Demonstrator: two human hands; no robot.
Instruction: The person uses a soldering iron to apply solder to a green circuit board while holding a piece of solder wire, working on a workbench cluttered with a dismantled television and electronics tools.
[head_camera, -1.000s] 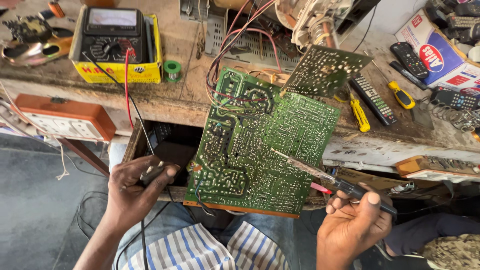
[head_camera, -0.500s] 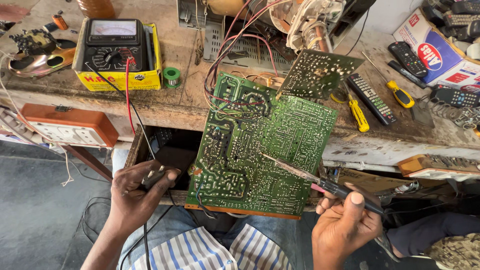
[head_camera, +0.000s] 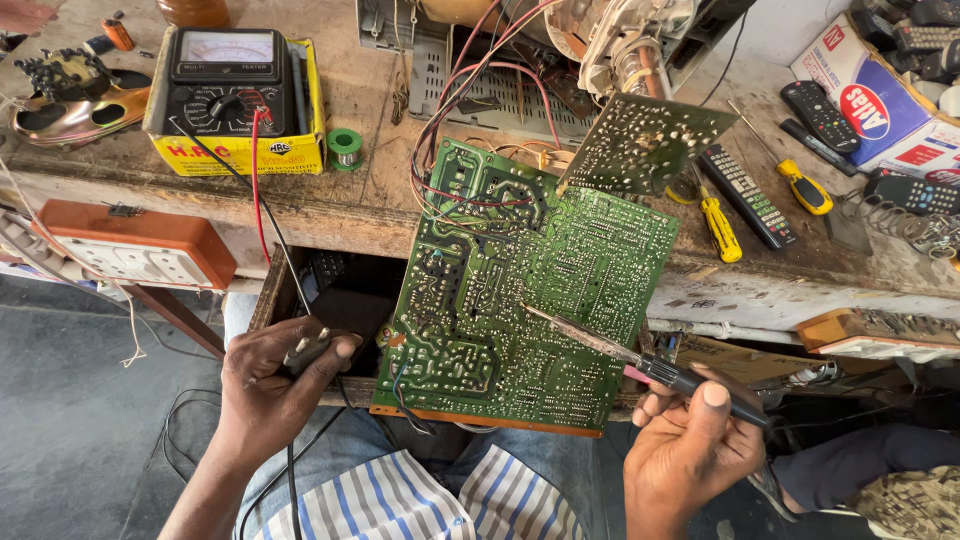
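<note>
My right hand (head_camera: 690, 450) has its fingers clenched round the dark handle of a soldering iron (head_camera: 640, 362), thumb pressed on top. The iron's long axis runs up and to the left from the grip; its metal shaft lies across the solder side of the green circuit board (head_camera: 530, 290), the tip touching or just above the board near its middle. I cannot tell which.

My left hand (head_camera: 275, 385) is curled shut on a small dark probe or clip (head_camera: 305, 348) with a black lead trailing down past the wrist. It sits just beside the board's lower left corner, apart from the iron tip.

The board stands tilted, its lower edge near my lap, its upper edge leaning on the front edge of the workbench (head_camera: 380, 215). Red and dark wires tie its top left to gear on the bench. So the work spot lies up-left of the right fingers and to the right of the left ones; the right hand, through the iron, is the nearer.

Further out: an analogue multimeter (head_camera: 230, 85) in a yellow case, a green solder spool (head_camera: 345, 146), a second smaller board (head_camera: 645, 145), a yellow-handled screwdriver (head_camera: 718, 222), remote controls (head_camera: 750, 195), an orange socket box (head_camera: 125, 255).
</note>
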